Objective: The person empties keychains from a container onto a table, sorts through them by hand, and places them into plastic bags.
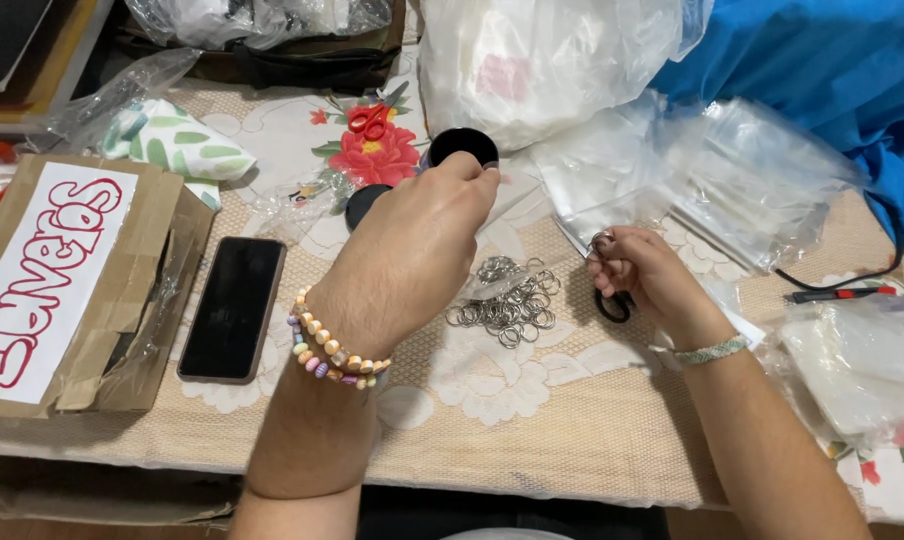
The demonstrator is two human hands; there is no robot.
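Observation:
My left hand (412, 235), with beaded bracelets on the wrist, reaches forward and its fingertips touch the rim of a small open black jar (461, 146). The jar's black lid (363, 203) lies just left of it. My right hand (640, 275) is closed around a metal key ring and a pair of black-handled pliers or scissors (613, 305). Between my hands, a pile of several silver key rings (510, 297) lies on the lace tablecloth.
A black phone (233, 306) lies face up at left beside a cardboard box (67, 290) with a lettered label. Clear plastic bags (692, 180) are heaped at right and back, near blue cloth (832, 70). Red scissors (370, 120) lie behind the jar.

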